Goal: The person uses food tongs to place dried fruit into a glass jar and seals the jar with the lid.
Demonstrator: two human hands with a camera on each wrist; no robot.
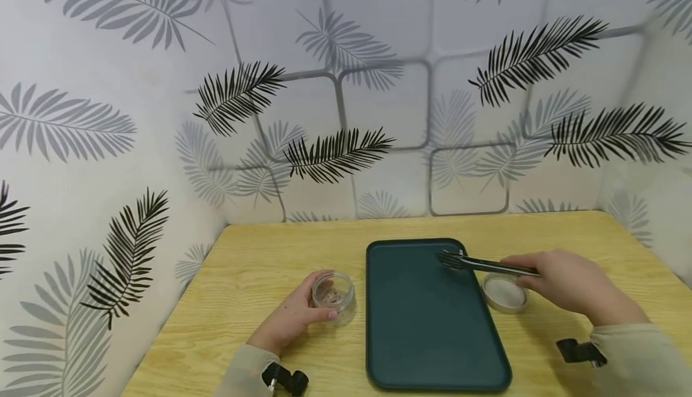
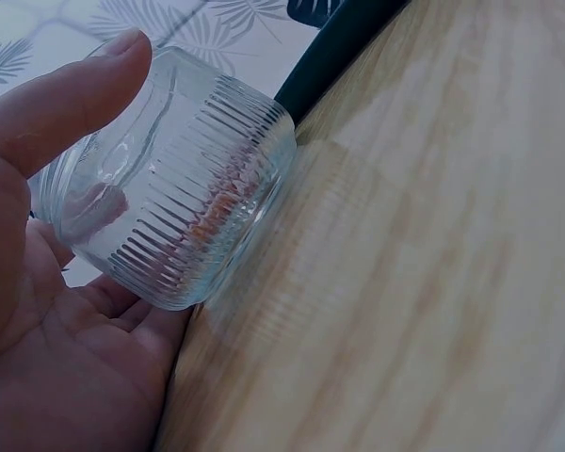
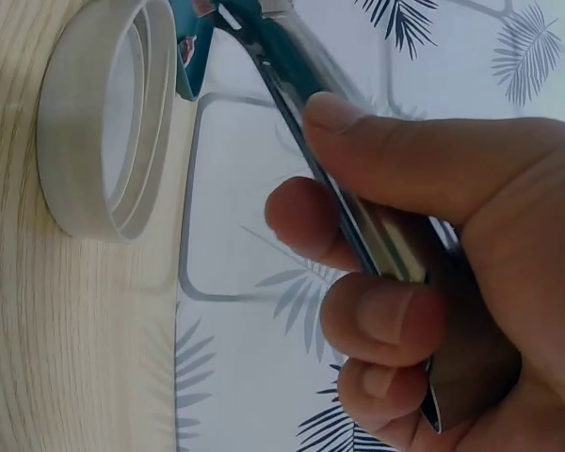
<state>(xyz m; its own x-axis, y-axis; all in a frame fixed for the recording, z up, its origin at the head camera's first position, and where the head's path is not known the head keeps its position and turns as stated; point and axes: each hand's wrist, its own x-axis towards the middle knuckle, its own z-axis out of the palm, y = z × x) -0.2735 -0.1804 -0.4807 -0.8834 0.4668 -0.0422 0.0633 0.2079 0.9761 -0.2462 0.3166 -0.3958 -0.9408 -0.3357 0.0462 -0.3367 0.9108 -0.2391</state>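
My left hand (image 1: pixel 300 313) grips a clear glass jar (image 1: pixel 346 312) at the left of the dark green tray (image 1: pixel 427 325). Ribbed glass and small reddish-orange bits low inside the jar (image 2: pixel 217 198) show in the left wrist view; the thumb lies along the near side. Metal tongs (image 1: pixel 486 265) are in my right hand (image 1: pixel 567 280), their tips over the tray's far right corner. In the right wrist view the thumb and curled fingers wrap the tongs' arms (image 3: pixel 386 226). What the tongs' tips hold, if anything, I cannot tell.
A white round lid (image 1: pixel 504 293) lies rim up on the wooden table (image 1: pixel 270 253), beside the tray's right edge and below the tongs. A wall (image 1: pixel 378 193) with a leaf pattern stands behind the table.
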